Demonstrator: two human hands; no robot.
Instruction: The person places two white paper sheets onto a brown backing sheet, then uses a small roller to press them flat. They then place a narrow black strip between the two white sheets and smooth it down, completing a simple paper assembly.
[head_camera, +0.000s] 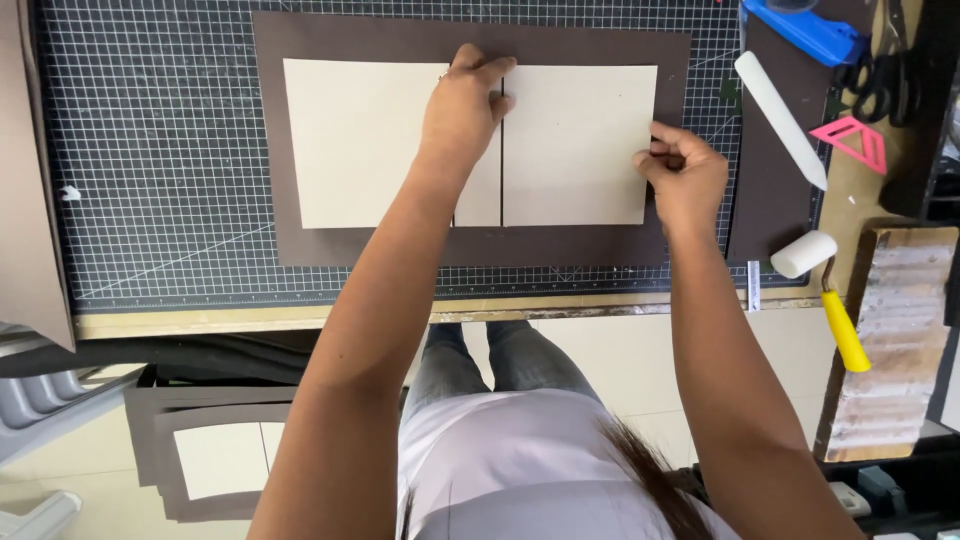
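Alignment governs here; my left hand (462, 105) presses fingers flat on the spine strip (480, 200); my right hand (685, 175), curled, pinches the right board (575, 145) edge; keep gaps even on the brown sheet (300, 40).

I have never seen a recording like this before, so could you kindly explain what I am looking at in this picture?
There is no machine here: a person works with two bare hands, and a camera worn on the head looks down at them. On the bench lies a gridded cutting mat with a dark brown sheet on it. Three cream boards lie on that sheet: a wide left board, a narrow strip and a wide right board. The left hand presses at the top of the strip, and the right hand pinches the right board's outer edge. To the right lie a white folding tool, a small roller with a yellow handle, a pink triangle and black scissors.
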